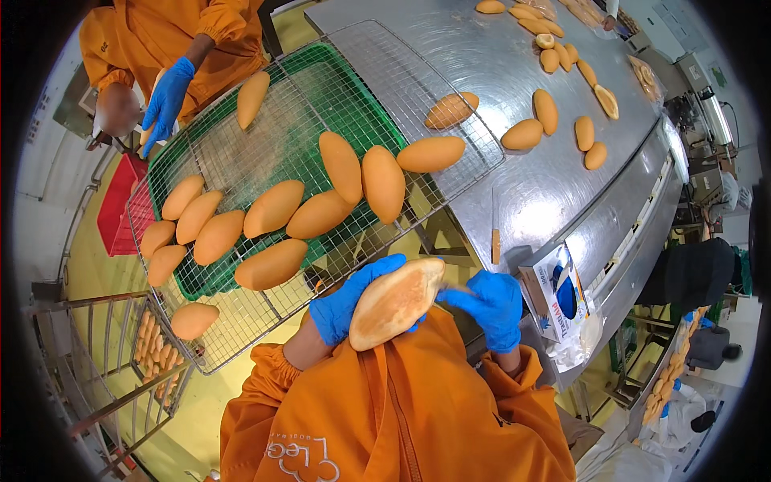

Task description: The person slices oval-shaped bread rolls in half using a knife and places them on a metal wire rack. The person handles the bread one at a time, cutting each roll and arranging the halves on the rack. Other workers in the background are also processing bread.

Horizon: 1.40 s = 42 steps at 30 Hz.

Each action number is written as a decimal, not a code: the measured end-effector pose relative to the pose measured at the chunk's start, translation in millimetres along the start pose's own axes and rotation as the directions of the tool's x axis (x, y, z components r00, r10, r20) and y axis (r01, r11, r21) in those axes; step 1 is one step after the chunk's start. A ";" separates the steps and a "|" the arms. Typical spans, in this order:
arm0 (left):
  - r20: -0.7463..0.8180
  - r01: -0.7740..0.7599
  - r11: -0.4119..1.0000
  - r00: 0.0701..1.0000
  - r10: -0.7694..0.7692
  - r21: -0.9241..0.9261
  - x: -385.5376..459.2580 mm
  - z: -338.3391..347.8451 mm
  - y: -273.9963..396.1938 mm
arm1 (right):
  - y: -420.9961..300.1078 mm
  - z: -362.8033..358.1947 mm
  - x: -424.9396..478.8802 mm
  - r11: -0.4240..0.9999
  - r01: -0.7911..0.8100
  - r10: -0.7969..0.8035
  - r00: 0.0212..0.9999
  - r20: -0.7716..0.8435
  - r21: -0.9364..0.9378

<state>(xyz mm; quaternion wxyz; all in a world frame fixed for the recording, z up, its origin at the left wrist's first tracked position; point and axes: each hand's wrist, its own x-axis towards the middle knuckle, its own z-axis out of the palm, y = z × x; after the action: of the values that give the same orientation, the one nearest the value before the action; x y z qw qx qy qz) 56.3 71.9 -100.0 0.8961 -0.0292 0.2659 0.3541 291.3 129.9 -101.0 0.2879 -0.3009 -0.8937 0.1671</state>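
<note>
My left hand [355, 295], in a blue glove, holds an oval bread roll [394, 304] in front of my chest. The roll's paler, browned flat side faces up. My right hand [491, 307], also gloved in blue, is closed at the roll's right tip. A thin, blurred tool [459, 289], perhaps a knife, runs from its fingers to that tip; where its blade ends is hidden. Beyond my hands, several golden rolls [383, 184] lie on a wire cooling rack [421, 226], which extends over a green crate [211, 289].
A knife with a wooden handle [495, 244] lies on the steel table [482, 199], near a glove box [554, 295]. More rolls [522, 134] dot the table. Across the rack is a co-worker's gloved hand [168, 99]. A red crate [120, 211] and a metal trolley [120, 361] stand left.
</note>
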 end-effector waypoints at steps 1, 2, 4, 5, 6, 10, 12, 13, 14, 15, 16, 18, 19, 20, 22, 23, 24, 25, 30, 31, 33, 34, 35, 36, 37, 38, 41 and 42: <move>-0.004 0.013 1.000 1.000 -0.013 0.009 0.1 0.0 1.1 | -4.3 -1.7 4.5 0.999 -0.052 0.052 0.998 -0.035 0.002; -0.006 0.000 1.000 1.000 0.001 0.014 1.2 -0.4 0.2 | -6.5 -2.5 6.9 0.995 -0.103 0.103 0.992 -0.070 0.006; -0.014 -0.023 0.999 1.000 0.024 0.024 2.0 -1.2 -3.6 | -4.9 -1.4 1.8 0.998 -0.059 0.058 0.998 -0.036 -0.024; -0.017 -0.007 1.000 1.000 0.007 0.008 1.2 0.0 -2.6 | -4.5 -0.9 0.0 0.999 -0.037 0.036 0.999 -0.019 -0.039; -0.017 0.009 1.000 1.000 -0.009 -0.009 1.1 2.1 -1.0 | -5.3 -2.2 2.5 0.995 -0.020 0.017 0.999 -0.030 -0.094; -0.003 0.016 1.000 1.000 -0.016 0.003 -0.2 3.9 -0.6 | -5.0 -5.3 3.4 0.996 -0.035 0.035 0.999 -0.001 -0.081; -0.045 0.003 1.000 0.999 -0.003 -0.001 -0.4 6.4 -0.7 | -3.7 -3.8 2.9 0.995 -0.074 0.073 0.997 -0.020 -0.071; -0.064 -0.004 1.000 0.998 0.004 -0.002 0.1 7.4 -0.8 | -3.7 -1.7 6.5 0.988 -0.090 0.083 0.994 -0.066 -0.122; -0.047 0.000 1.000 0.999 -0.001 -0.013 0.7 6.8 -1.0 | -3.4 -0.7 8.4 0.979 -0.108 0.090 0.990 -0.112 -0.171; -0.033 0.003 1.000 0.999 -0.004 -0.026 0.2 5.0 -1.2 | -4.4 -1.1 7.4 0.986 -0.096 0.085 0.993 -0.079 -0.140; -0.018 0.006 0.999 1.000 -0.006 -0.039 -0.4 4.0 -1.2 | -5.8 -2.3 5.0 0.991 -0.085 0.080 0.996 -0.047 -0.107; -0.009 0.010 0.998 1.000 -0.010 -0.062 -0.3 4.9 -0.8 | -5.2 -0.5 4.4 0.992 -0.101 0.098 0.994 -0.052 -0.068; -0.003 0.013 0.997 1.000 -0.013 -0.073 0.3 5.2 -1.1 | -2.3 3.9 5.5 0.990 -0.128 0.123 0.988 -0.089 -0.061; 0.002 0.014 0.996 1.000 -0.014 -0.093 1.6 3.7 -1.6 | -0.3 6.5 5.5 0.987 -0.155 0.147 0.981 -0.126 -0.053; 0.009 0.009 0.991 1.000 -0.008 -0.135 4.9 -2.9 -2.0 | -1.1 7.8 3.1 0.989 -0.128 0.121 0.988 -0.100 -0.071; 0.043 0.003 0.992 0.999 0.003 -0.124 7.2 -7.1 -2.7 | -1.6 8.0 2.6 0.990 -0.115 0.108 0.990 -0.086 -0.080; 0.077 -0.002 0.994 0.997 0.010 -0.113 10.1 -10.8 -4.0 | -1.0 7.8 4.0 0.987 -0.090 0.081 0.994 -0.076 -0.136; 0.111 -0.007 0.995 0.994 0.018 -0.101 11.4 -12.8 -5.0 | 0.1 7.4 6.9 0.979 -0.065 0.054 0.996 -0.065 -0.191; 0.110 -0.038 0.986 0.992 0.056 -0.163 13.1 -11.9 -5.2 | 1.9 10.9 2.8 0.979 -0.171 0.161 0.983 -0.087 -0.111; 0.153 -0.037 0.987 0.986 0.061 -0.158 13.1 -13.3 -5.4 | -0.9 7.4 9.4 0.977 -0.143 0.132 0.988 -0.082 -0.159; 0.116 -0.052 0.980 0.990 0.075 -0.190 13.0 -15.7 -7.1 | -2.7 5.7 12.1 0.980 -0.095 0.083 0.994 -0.073 -0.173; 0.098 -0.061 0.977 0.992 0.083 -0.205 12.9 -16.4 -7.5 | -3.3 5.5 10.0 0.988 -0.073 0.064 0.995 -0.071 -0.138; 0.066 -0.105 0.972 0.990 0.121 -0.210 14.1 -15.5 -7.7 | -3.7 5.0 8.6 0.993 -0.051 0.044 0.997 -0.069 -0.103; 0.032 -0.145 0.966 0.987 0.156 -0.212 16.6 -13.9 -8.4 | -4.2 2.3 7.5 0.995 -0.041 0.044 0.999 0.029 -0.090; -0.002 -0.186 0.959 0.982 0.190 -0.212 17.9 -13.4 -8.9 | -4.7 -2.1 6.9 0.997 -0.033 0.042 0.991 0.128 -0.075; -0.020 -0.222 0.966 0.975 0.221 -0.133 17.9 -15.7 -10.0 | -5.2 -4.2 6.7 0.998 -0.025 0.038 0.974 0.225 -0.059; -0.053 -0.275 0.961 0.960 0.274 -0.002 18.2 -18.4 -12.5 | -7.8 2.0 14.6 0.978 -0.043 0.051 0.998 0.032 -0.205; -0.060 -0.260 0.965 0.964 0.258 -0.032 15.5 -14.4 -10.2 | -8.6 2.6 15.9 0.975 -0.049 0.053 0.999 0.013 -0.217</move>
<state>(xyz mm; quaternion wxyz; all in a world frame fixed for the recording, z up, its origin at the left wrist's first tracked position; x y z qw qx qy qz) 65.8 70.4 -121.4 0.8337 -0.0216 0.2849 0.4725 275.4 133.1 -92.3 0.2408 -0.3516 -0.9012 0.0789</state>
